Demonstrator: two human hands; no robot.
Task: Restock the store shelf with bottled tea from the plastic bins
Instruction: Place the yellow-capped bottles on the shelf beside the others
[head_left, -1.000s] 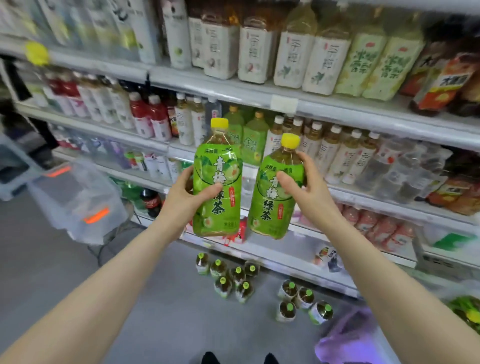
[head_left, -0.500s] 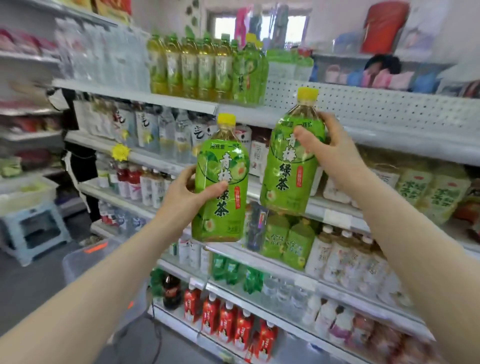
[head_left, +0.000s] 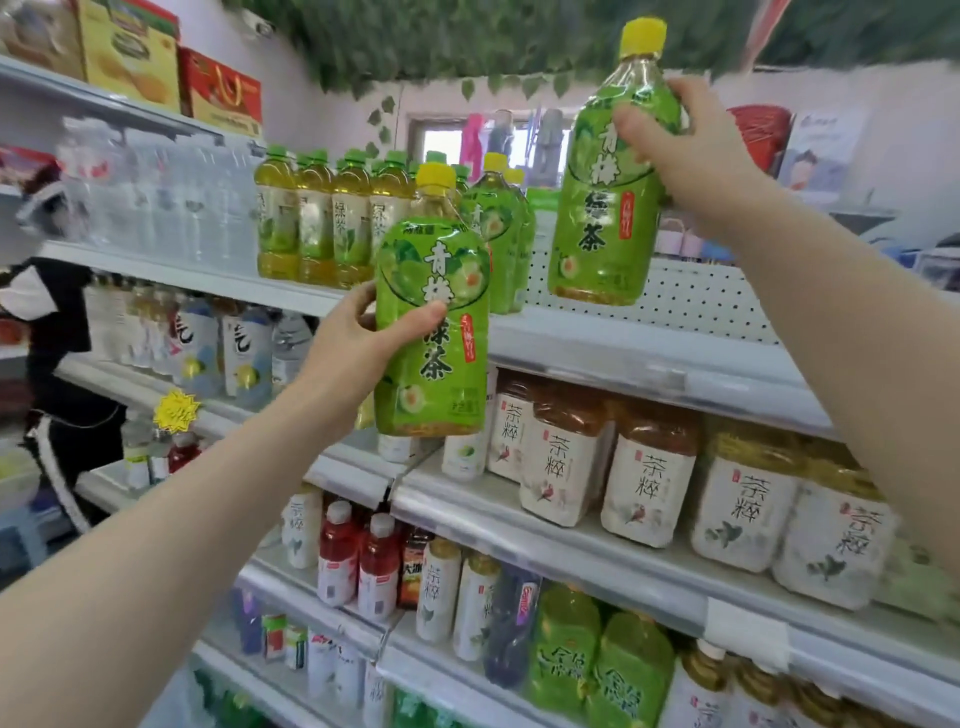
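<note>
Two green tea bottles held up for shelving

The right bottle (head_left: 613, 182), gripped near its shoulder by the right hand (head_left: 691, 161), hangs above the bare upper shelf (head_left: 649, 332); next it needs setting down beside the matching row. The left hand (head_left: 353, 348) clasps the left bottle (head_left: 434, 317), lower.

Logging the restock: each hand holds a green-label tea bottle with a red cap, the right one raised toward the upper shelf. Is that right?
Not quite. The caps are yellow, not red; the head view shows it. The rest holds: the left hand grips one green-label tea bottle, and the right hand holds the other bottle raised toward the upper shelf.
</note>
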